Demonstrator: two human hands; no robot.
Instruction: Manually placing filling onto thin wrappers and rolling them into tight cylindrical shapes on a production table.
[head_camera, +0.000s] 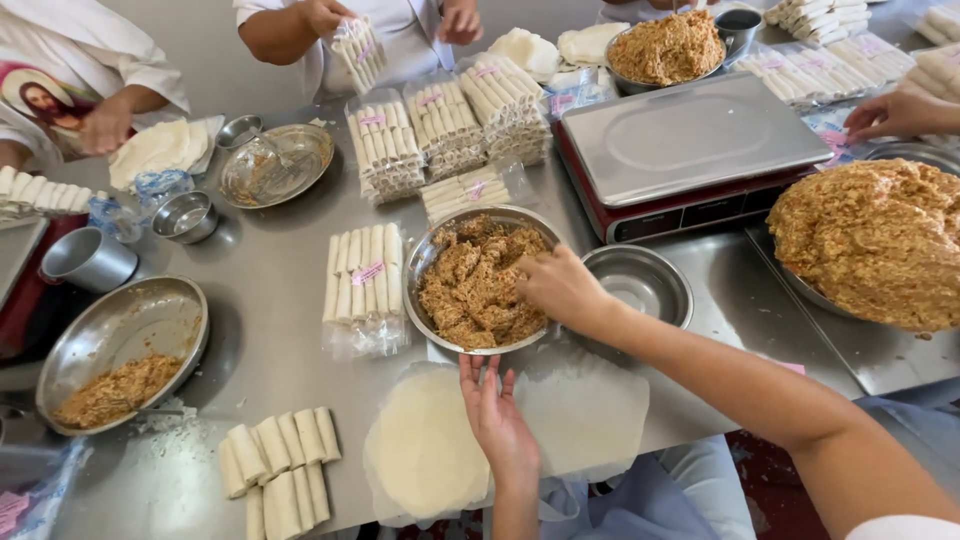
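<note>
Brown minced filling in the round steel bowl hid the right hand's fingertips, grip unclear; the left hand lay open, empty, on a pale round wrapper.

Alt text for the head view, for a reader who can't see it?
Right hand digs into a steel bowl of brown filling; left hand rests by a round wrapper on the steel table. Finished rolls lie nearby.

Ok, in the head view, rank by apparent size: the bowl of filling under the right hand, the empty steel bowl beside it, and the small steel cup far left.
1. Bowl of filling, widest.
2. Empty steel bowl, clearly smaller.
3. Small steel cup, smallest, though it sits somewhat farther off, so the gap may be overstated.

The right hand reaches into the filling; the left hand rests at the bowl's near rim.
</note>
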